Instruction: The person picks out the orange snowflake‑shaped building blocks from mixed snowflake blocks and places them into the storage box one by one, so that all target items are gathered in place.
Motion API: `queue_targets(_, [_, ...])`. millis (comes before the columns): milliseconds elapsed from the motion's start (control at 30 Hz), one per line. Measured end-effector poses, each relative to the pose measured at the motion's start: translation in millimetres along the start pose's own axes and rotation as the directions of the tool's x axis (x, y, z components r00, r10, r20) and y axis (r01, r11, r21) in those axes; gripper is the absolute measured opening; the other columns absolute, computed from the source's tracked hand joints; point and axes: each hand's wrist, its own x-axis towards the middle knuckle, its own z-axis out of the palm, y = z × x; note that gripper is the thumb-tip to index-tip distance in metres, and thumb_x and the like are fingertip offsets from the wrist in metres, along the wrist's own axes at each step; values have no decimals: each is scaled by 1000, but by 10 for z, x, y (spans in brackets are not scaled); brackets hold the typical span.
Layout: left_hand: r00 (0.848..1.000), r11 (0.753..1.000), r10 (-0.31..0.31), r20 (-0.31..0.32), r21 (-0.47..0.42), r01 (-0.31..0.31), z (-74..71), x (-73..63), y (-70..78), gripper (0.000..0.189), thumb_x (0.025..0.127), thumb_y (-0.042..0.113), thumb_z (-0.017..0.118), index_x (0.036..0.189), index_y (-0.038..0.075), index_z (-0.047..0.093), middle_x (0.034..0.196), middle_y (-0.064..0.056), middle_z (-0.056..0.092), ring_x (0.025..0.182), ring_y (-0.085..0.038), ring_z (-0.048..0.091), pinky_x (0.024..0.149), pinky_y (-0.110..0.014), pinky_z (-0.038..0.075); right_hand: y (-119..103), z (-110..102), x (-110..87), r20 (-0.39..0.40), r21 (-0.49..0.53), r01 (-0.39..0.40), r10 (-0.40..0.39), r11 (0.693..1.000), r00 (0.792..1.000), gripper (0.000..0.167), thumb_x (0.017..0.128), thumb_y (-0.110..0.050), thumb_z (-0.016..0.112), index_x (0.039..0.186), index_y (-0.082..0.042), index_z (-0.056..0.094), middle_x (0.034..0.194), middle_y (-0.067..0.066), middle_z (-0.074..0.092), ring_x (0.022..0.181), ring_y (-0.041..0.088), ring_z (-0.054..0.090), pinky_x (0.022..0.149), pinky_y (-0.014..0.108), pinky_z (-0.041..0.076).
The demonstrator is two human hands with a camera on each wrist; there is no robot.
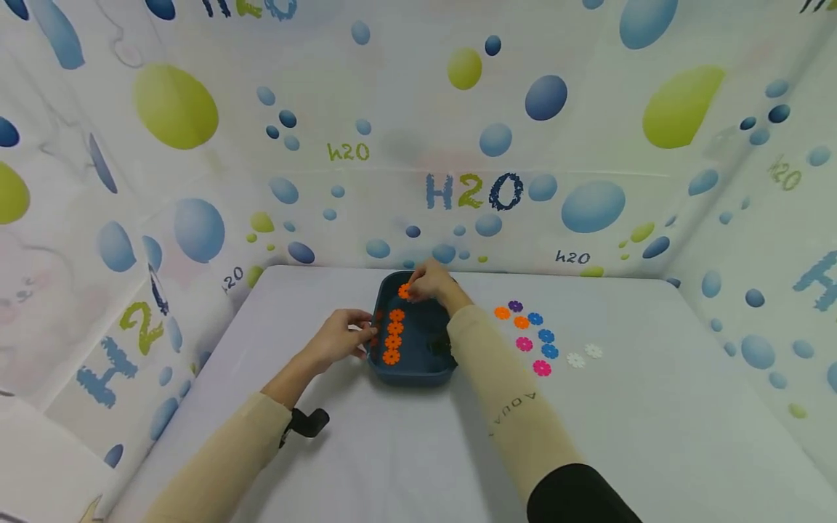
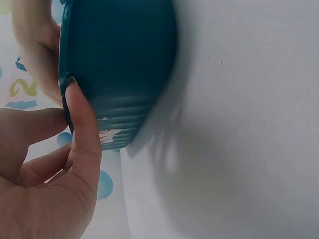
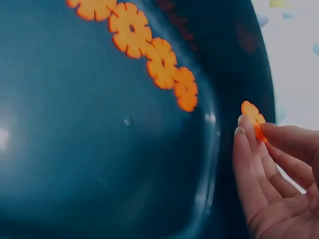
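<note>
A dark blue-green tray [image 1: 410, 378] stands on the white table. My left hand [image 1: 338, 336] pinches its left rim between thumb and fingers, as the left wrist view shows on the tray's wall [image 2: 124, 55]. Over the tray's far end, my right hand [image 1: 433, 282] holds an orange flower-shaped plastic disc [image 3: 250, 112] by thumb and fingertips, close to the far wall. Inside, several orange flower discs [image 3: 162, 63] lie in a row along the left side, edges touching or nearly so. My right sleeve hides part of the tray's right side.
Right of the tray lie loose flower discs: orange [image 1: 521, 322], purple [image 1: 515, 306], several blue [image 1: 546, 335], pink [image 1: 542, 368] and white [image 1: 576, 360]. A patterned cloth [image 1: 392, 87] hangs behind the table and along its sides.
</note>
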Motion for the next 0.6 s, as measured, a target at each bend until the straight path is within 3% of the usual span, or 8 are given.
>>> queue_targets(100, [1000, 1000, 13, 9, -17, -13, -25, -36, -25, 42, 103, 6, 59, 139, -15, 49, 107, -17, 55, 90, -24, 63, 67, -32, 63, 55, 125, 46, -70, 13, -80, 81, 997, 994, 16, 94, 4, 67, 109, 8, 70, 114, 25, 68, 94, 35, 73, 92, 46, 60])
queue_targets(233, [1000, 1000, 8, 7, -27, -8, 9, 17, 0, 42, 103, 7, 60, 138, -14, 50, 105, -16, 56, 92, -25, 64, 67, -32, 63, 163, 162, 83, -138, 45, -163, 167, 986, 976, 14, 93, 3, 68, 107, 4, 73, 113, 22, 69, 89, 29, 73, 86, 40, 62])
queue_targets(400, [1000, 1000, -3, -6, -25, 3, 11, 9, 19, 40, 103, 5, 60, 137, -13, 51, 103, -15, 56, 94, -29, 65, 66, -32, 63, 218, 251, 87, -150, 96, -150, 163, 984, 975, 19, 93, 7, 64, 110, 9, 71, 115, 26, 68, 87, 29, 75, 82, 37, 63])
queue_targets(600, [1000, 999, -9, -10, -37, 9, -4, -38, 0, 40, 102, 5, 60, 137, -13, 51, 104, -15, 56, 96, -32, 64, 66, -31, 63, 207, 358, 86, -183, 38, -115, 120, 993, 976, 19, 89, 8, 65, 107, 8, 73, 130, 29, 58, 91, 30, 74, 83, 37, 63])
